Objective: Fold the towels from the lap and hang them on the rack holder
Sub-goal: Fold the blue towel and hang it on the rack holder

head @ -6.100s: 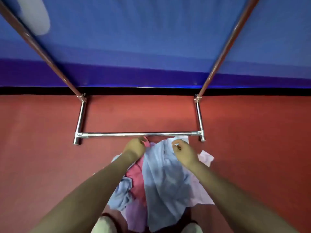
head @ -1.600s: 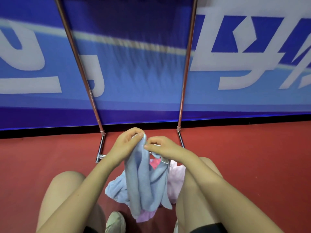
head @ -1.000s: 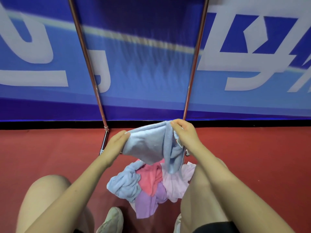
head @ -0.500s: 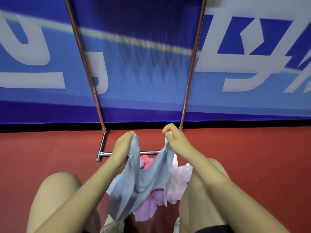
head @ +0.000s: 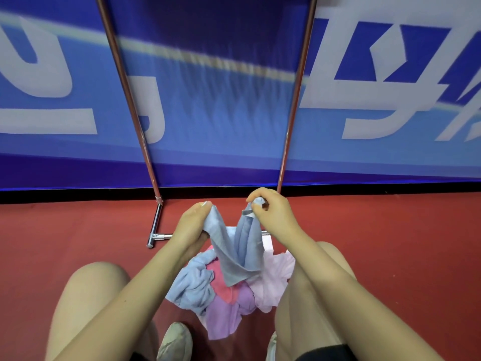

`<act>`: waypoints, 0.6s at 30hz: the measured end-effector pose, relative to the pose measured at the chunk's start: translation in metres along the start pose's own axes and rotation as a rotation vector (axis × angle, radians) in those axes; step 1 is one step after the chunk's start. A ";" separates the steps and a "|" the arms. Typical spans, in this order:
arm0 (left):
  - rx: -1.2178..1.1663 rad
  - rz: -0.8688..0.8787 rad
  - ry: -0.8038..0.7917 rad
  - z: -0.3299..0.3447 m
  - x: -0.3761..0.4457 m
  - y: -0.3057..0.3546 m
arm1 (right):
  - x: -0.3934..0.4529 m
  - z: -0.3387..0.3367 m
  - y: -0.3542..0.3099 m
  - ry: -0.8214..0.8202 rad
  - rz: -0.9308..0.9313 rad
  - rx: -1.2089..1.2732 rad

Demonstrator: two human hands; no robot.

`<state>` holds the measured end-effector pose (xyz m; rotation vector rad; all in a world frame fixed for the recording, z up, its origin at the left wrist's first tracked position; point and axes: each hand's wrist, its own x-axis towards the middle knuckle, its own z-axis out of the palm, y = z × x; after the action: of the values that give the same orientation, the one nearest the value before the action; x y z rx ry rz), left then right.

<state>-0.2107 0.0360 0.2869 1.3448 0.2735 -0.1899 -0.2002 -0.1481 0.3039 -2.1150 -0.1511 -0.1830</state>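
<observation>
Knees frame the lower view, with the left knee [head: 96, 280] at about 8 o'clock and a shoe [head: 175, 341] just right of it on the red floor [head: 65, 230]. Up at 10 o'clock the left pole [head: 127, 95] of the rack slants down to a chrome foot [head: 155, 222], from which a base bar [head: 164, 235] runs right behind the hands. Left hand [head: 191, 224], near centre, grips one upper corner of a grey-blue towel [head: 238, 252], fingers curled round the cloth. The towel sags in a V between the hands, its lower folds hanging toward 6 o'clock over the pile. That pile lies between the legs: a crumpled blue towel [head: 191, 286] at its 9 o'clock side, a coral towel [head: 221, 285] in the middle, a lilac towel [head: 226, 315] toward 6 o'clock and a pale pink towel [head: 273, 280] at 3 o'clock. Right hand [head: 270, 212] pinches the other upper corner between thumb and fingertips; the two hands are held apart. Right pole [head: 296, 95] rises toward 1 o'clock in front of a blue banner [head: 221, 113] with white lettering. Right knee [head: 312, 280] fills 4 o'clock.
</observation>
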 end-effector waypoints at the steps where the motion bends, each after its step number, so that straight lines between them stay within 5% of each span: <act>1: -0.044 -0.031 -0.016 -0.001 0.001 0.001 | 0.000 -0.002 -0.001 0.014 0.022 0.061; 11: -0.272 -0.110 -0.067 -0.006 -0.002 0.009 | 0.002 -0.007 -0.009 -0.088 0.241 0.319; 14: -0.333 -0.075 -0.068 -0.003 -0.001 0.010 | 0.000 -0.005 -0.017 -0.162 0.218 0.552; 18: -0.313 -0.020 -0.085 0.000 -0.001 0.010 | -0.002 0.002 -0.021 -0.228 0.152 0.569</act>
<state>-0.2083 0.0383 0.2968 1.0220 0.2342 -0.2119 -0.2059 -0.1356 0.3204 -1.5651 -0.1550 0.1769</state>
